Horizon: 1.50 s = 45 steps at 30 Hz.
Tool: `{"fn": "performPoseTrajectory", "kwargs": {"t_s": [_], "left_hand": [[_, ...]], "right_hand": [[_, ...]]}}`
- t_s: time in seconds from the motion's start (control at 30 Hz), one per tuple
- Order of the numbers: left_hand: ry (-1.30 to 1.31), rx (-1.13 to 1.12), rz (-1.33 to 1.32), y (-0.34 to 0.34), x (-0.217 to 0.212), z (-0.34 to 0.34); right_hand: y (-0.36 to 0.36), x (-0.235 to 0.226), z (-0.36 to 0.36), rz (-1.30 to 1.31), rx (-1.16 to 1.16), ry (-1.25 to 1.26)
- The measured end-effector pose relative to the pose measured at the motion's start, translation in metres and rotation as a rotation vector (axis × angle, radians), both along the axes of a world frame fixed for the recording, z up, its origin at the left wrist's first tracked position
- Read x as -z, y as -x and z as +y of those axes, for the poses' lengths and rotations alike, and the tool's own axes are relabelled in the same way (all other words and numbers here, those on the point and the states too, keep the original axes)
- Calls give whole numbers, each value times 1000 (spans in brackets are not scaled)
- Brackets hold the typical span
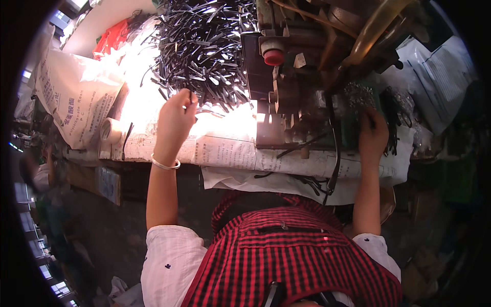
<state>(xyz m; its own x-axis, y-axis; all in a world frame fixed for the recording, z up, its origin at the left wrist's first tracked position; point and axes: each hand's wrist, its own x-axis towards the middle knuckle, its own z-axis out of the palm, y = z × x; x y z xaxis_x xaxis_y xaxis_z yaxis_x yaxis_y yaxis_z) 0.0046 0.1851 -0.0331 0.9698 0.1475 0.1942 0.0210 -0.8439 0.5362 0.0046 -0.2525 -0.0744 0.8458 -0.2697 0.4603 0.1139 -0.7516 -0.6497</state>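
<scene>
At the near edge of a big heap of black eyeglass temples [204, 56], my left hand [176, 120] is closed in a pinch. A thin dark temple end [191, 95] shows at its fingertips. My right hand [374, 134] reaches in at the right of a bench machine [291, 102], beside small shiny metal parts [358, 94]. Its fingers are curled, and whatever is in them is hidden. Between my hands, a long black temple [335, 163] hangs down over the bench's front edge from the machine, and neither hand touches it.
The machine carries a red button [273, 57]. A printed white sack [76, 97] and a roll of tape [111, 130] stand at the left; a lone temple [127, 140] lies nearby. Plastic bags [434, 77] are at the right. White sheeting [230, 146] covers the bench front.
</scene>
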Motion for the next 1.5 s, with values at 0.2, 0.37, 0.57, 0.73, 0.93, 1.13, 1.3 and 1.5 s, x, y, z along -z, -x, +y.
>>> {"fn": "performPoseTrajectory", "kwargs": {"t_s": [0.2, 0.37, 0.57, 0.73, 0.93, 1.13, 1.3, 1.5], "left_hand": [[125, -30, -332, -35, 78, -26], [329, 30, -573, -39, 52, -50], [755, 47, -398, -42, 37, -75], [997, -22, -376, -10, 59, -88], [746, 198, -803, 10, -22, -119], [5, 689, -1005, 29, -46, -156], [-56, 758, -1062, 11, -33, -192], [-70, 809, -1121, 3, -26, -189]], "right_hand": [[8, 9, 7, -4, 40, -108], [33, -4, 1, -104, -22, -177], [-4, -63, 58, -214, -392, -353], [-8, -55, 96, -216, -395, -610], [-6, -65, 97, -122, -559, -944], [23, -103, 108, -81, -606, -844], [-1, -68, 52, 5, -456, -471], [13, 0, 1, 102, -211, -88]]}}
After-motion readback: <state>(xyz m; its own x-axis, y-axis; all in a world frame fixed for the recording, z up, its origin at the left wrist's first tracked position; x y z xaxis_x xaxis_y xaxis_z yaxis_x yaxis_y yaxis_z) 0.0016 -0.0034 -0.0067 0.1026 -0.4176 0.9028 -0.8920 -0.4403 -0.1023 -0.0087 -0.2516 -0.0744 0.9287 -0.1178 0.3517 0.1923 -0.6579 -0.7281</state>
